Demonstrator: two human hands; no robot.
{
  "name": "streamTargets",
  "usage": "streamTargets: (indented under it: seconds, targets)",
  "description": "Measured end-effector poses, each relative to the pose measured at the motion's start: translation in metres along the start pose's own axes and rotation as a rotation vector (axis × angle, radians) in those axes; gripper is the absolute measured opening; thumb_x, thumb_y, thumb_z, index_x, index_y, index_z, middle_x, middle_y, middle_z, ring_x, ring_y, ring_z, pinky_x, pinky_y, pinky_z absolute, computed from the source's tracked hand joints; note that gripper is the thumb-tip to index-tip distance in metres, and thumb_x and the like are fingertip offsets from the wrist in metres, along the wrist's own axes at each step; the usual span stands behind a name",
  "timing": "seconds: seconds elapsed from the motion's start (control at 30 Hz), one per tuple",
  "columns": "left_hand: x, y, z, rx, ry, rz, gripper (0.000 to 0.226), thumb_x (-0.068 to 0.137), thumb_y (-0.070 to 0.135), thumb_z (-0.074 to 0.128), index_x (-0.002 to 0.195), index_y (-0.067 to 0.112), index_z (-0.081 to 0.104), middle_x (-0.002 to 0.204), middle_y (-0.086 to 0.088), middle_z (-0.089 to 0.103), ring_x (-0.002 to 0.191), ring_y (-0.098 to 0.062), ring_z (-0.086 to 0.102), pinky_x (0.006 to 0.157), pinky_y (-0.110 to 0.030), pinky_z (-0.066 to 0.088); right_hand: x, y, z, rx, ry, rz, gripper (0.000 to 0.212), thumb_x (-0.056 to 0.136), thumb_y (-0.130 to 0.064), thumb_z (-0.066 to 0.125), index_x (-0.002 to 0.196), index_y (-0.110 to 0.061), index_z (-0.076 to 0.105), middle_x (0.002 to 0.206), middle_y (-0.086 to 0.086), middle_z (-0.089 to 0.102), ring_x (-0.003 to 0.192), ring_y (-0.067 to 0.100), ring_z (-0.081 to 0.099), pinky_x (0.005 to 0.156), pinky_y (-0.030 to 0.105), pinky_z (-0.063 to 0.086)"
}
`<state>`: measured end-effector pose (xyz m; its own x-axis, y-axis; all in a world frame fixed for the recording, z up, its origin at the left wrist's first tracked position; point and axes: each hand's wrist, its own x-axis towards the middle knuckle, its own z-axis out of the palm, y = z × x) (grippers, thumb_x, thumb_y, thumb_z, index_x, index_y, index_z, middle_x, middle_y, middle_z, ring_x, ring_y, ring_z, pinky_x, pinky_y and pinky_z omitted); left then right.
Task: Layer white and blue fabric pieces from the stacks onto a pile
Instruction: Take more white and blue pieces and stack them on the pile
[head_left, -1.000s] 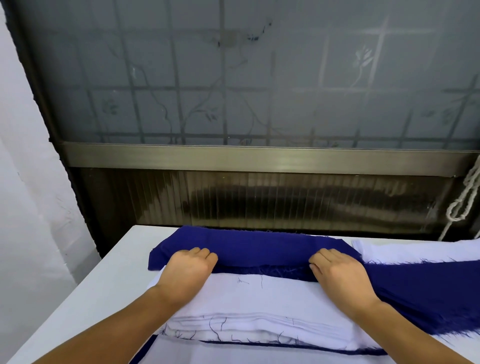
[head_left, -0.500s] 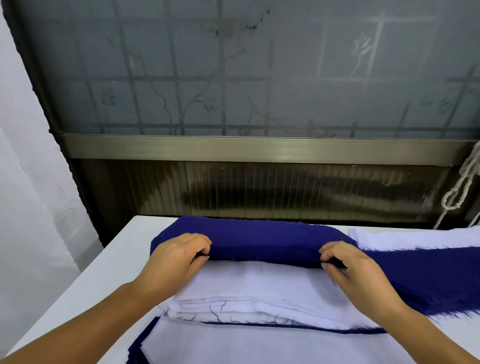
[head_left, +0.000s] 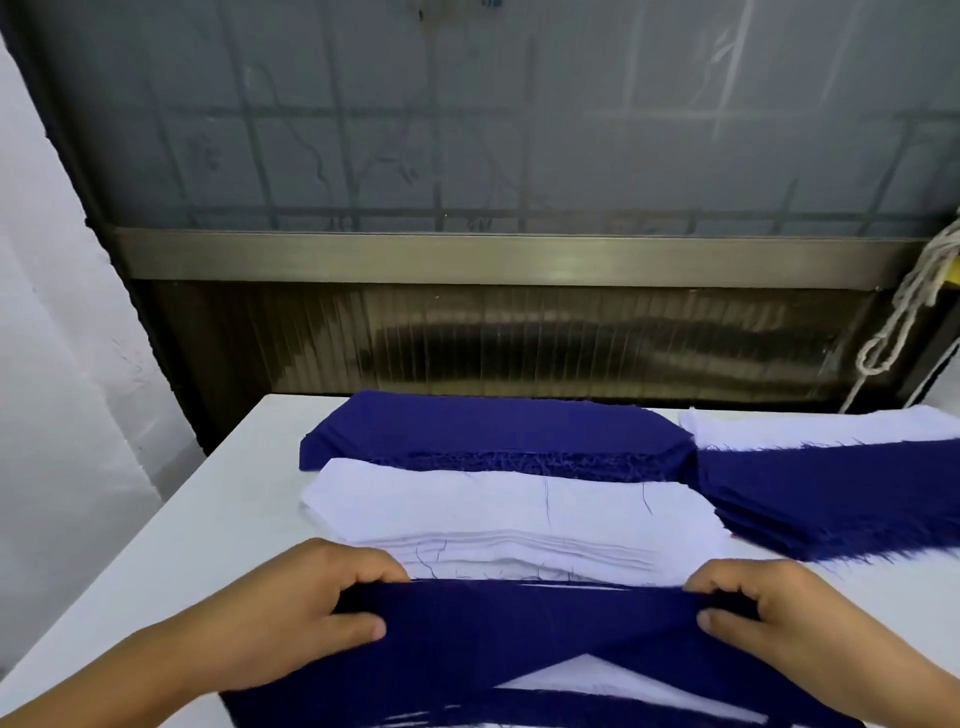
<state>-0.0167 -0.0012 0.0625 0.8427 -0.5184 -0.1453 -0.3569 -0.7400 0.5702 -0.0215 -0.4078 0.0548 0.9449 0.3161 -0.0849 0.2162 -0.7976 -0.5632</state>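
Now blue piece (head_left: 498, 618) stretched left-right between both hands, just in front of white stack (head_left: 498, 514); left hand (head_left: 306, 618) and right hand (head_left: 769, 618) pinch its ends, pile (head_left: 587, 680) directly beneath.

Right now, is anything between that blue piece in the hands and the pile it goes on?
Nothing visible: both hands, left hand and right hand, hold the blue piece directly over the near pile.

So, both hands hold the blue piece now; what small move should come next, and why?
Probably lower the blue piece flat onto the near pile and release. Left hand and right hand pinch its ends, and it hangs stretched above white fabric there.
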Motion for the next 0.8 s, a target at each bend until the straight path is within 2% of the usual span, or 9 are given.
streamTargets:
  seconds: [0.07,0.13,0.23,0.3,0.37,0.43,0.53,0.67,0.8]
  targets:
    - [0.003,0.000,0.000,-0.071,0.014,0.012,0.036,0.090,0.027,0.066,0.108,0.058,0.060,0.108,0.034,0.063,0.097,0.010,0.060,0.080,-0.005,0.043,0.003,0.000,0.000,0.020,0.053,0.017,0.020,0.092,-0.023,0.065,0.085,-0.041,0.068,0.089,-0.024,0.069,0.085,-0.001,0.064,0.073,0.018,0.051]
    - [0.005,-0.001,0.000,-0.054,0.213,-0.010,0.038,0.088,0.021,0.070,0.099,0.057,0.063,0.101,0.033,0.065,0.094,0.007,0.061,0.078,-0.006,0.044,0.007,0.002,0.001,-0.002,0.231,-0.036,0.021,0.090,-0.020,0.067,0.083,-0.040,0.066,0.087,-0.023,0.068,0.084,0.000,0.063,0.071,0.017,0.050]
    - [0.006,-0.003,0.003,0.189,0.615,0.112,0.027,0.084,0.015,0.074,0.086,0.040,0.066,0.089,0.025,0.065,0.085,0.002,0.061,0.072,-0.010,0.045,0.008,0.003,0.005,-0.170,0.620,-0.255,0.014,0.090,-0.014,0.062,0.088,-0.026,0.068,0.085,-0.020,0.066,0.085,0.002,0.061,0.072,0.012,0.045]
    - [0.003,-0.002,0.009,0.432,0.762,0.247,0.014,0.086,0.015,0.066,0.086,0.030,0.068,0.088,0.022,0.062,0.081,0.000,0.055,0.071,-0.014,0.044,0.005,0.007,0.010,-0.362,0.747,-0.413,0.023,0.095,-0.013,0.050,0.089,-0.012,0.071,0.090,-0.009,0.066,0.085,0.008,0.057,0.077,0.018,0.044]
    - [-0.001,-0.009,0.026,0.510,0.753,0.322,0.019,0.078,0.017,0.053,0.083,0.019,0.072,0.088,0.012,0.065,0.083,-0.005,0.053,0.072,-0.017,0.042,0.001,0.021,0.025,-0.490,0.782,-0.525,0.029,0.089,-0.015,0.047,0.083,-0.005,0.074,0.090,0.003,0.069,0.089,0.014,0.055,0.085,0.022,0.040]
    - [-0.004,-0.021,0.049,0.552,0.690,0.346,0.026,0.068,0.017,0.049,0.077,0.018,0.074,0.085,0.007,0.068,0.082,-0.007,0.053,0.072,-0.020,0.042,-0.002,0.035,0.043,-0.544,0.725,-0.589,0.036,0.093,-0.017,0.044,0.079,-0.008,0.076,0.092,0.005,0.071,0.093,0.015,0.054,0.090,0.023,0.037]
    - [-0.005,-0.034,0.079,0.523,0.589,0.350,0.020,0.059,0.017,0.062,0.075,0.022,0.073,0.085,0.011,0.068,0.080,-0.004,0.057,0.070,-0.017,0.044,-0.006,0.049,0.062,-0.539,0.610,-0.621,0.049,0.102,-0.024,0.030,0.081,-0.018,0.074,0.090,-0.003,0.072,0.093,0.009,0.053,0.093,0.019,0.035]
    - [-0.007,-0.035,0.088,0.437,0.624,0.284,0.028,0.069,0.030,0.050,0.078,0.022,0.076,0.090,0.014,0.069,0.089,0.003,0.052,0.075,-0.013,0.044,-0.012,0.050,0.067,-0.433,0.588,-0.541,0.057,0.102,-0.039,0.028,0.074,-0.020,0.074,0.088,-0.010,0.070,0.090,0.001,0.053,0.088,0.018,0.040]
    - [-0.005,-0.035,0.090,0.494,0.694,0.331,0.035,0.087,0.031,0.045,0.080,0.021,0.077,0.090,0.011,0.071,0.087,-0.002,0.058,0.076,-0.017,0.044,-0.014,0.050,0.069,-0.438,0.612,-0.569,0.053,0.101,-0.032,0.031,0.073,-0.016,0.073,0.085,-0.010,0.069,0.086,0.003,0.054,0.082,0.022,0.043]
